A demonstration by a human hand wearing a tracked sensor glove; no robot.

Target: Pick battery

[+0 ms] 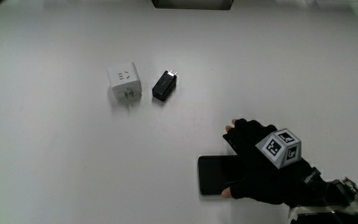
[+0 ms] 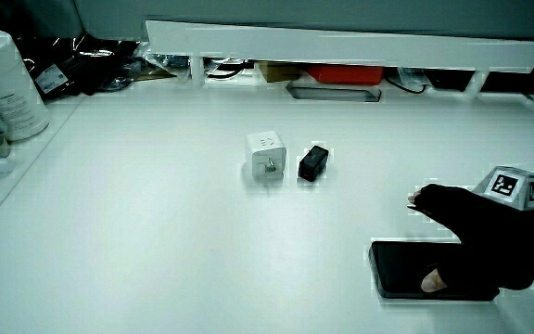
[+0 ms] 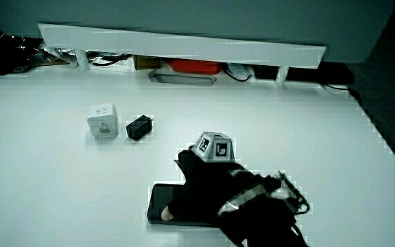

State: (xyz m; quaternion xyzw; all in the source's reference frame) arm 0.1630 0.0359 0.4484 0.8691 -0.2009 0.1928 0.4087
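The battery (image 1: pixel 213 175), by my reading the flat black slab, lies flat on the tabletop (image 1: pixel 55 155) near the person's edge, with about half of it covered by the hand (image 1: pixel 260 165). The hand is spread wide across the slab. The thumb tip shows at the slab's nearer edge, and the fingertips (image 1: pixel 230 129) reach just past its farther edge onto the bare tabletop. That span suggests a pinch across the short width is being set up. No closed grasp shows, and in both side views the slab (image 2: pixel 397 269) sits fully down, not lifted. The cube (image 1: pixel 279 148) rides on the back of the hand above the slab.

A thin, flat thing offers little edge to catch, so the fingers would likely have to draw in and hook under a side.

Farther from the person and well apart from the hand, a white plug adapter (image 1: pixel 124 81) and a small black block (image 1: pixel 165 86) sit just beside each other. Neither stands in the way. A pale canister (image 2: pixel 3 83) stands at the table's corner, and the low partition (image 2: pixel 341 42) is clear of everything.
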